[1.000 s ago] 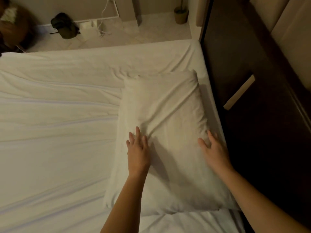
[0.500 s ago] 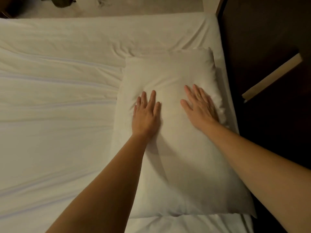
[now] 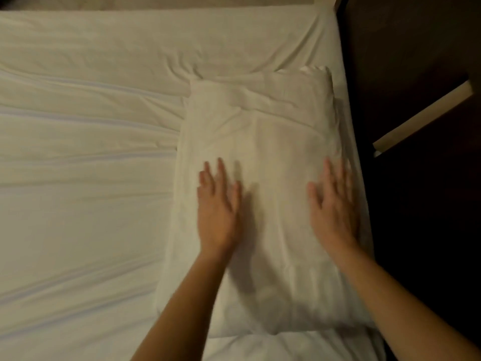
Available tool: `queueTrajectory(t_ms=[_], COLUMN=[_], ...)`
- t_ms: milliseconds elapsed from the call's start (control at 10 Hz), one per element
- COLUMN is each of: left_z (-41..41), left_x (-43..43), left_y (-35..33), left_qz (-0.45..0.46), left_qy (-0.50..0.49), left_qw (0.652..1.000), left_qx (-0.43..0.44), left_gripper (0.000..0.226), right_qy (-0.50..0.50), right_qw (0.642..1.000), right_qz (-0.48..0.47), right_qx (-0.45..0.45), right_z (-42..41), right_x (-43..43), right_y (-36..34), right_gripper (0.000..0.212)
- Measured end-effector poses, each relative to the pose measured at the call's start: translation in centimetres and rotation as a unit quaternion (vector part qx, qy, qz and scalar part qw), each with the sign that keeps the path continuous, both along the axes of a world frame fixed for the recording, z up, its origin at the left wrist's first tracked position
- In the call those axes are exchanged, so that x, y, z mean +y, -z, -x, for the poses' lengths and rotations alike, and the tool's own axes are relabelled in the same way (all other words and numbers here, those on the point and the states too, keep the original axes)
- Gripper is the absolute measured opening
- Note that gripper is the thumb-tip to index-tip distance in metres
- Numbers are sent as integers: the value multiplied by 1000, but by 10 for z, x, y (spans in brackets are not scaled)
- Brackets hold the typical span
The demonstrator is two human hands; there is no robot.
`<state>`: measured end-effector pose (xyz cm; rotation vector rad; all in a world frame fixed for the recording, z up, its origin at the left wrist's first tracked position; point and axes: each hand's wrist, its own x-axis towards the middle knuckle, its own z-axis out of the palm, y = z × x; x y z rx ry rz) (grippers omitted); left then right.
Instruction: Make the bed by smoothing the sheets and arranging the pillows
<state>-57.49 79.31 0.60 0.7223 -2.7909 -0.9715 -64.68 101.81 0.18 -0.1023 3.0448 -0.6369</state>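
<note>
To the right of your right hand (image 3: 334, 207), a dark brown surface (image 3: 416, 243) fills that whole side of the view. It is so deep in shadow that you cannot tell its grain, or whether it is panel or floor. Up and to the right of that hand, well apart from it, a pale beige strip (image 3: 423, 115) lies slantwise across the dark, its lower end the nearer one. Far ahead of your left hand (image 3: 217, 209), a thin tan band of floor (image 3: 169, 2) runs along the top edge, blurred, and the light everywhere is dim, warm and yellowish.
</note>
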Motion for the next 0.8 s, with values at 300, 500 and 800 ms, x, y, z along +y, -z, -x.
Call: queueTrajectory(t_ms=[300, 500, 800], left_z=[-63, -101, -177], left_x=[50, 37, 0], left_y=[17, 9, -49], left_qz=[95, 68, -66], left_qy=[117, 98, 50], left_qw=[983, 981, 960], left_qx=[-100, -154, -268], left_gripper=[57, 56, 48], right_qy=[-54, 42, 3], right_qw=[991, 990, 957], right_qz=[-120, -43, -1], right_qx=[-8, -127, -290], right_z=[-98, -118, -118], right_x=[29, 84, 126], right_y=[30, 33, -44], right_gripper=[61, 66, 56])
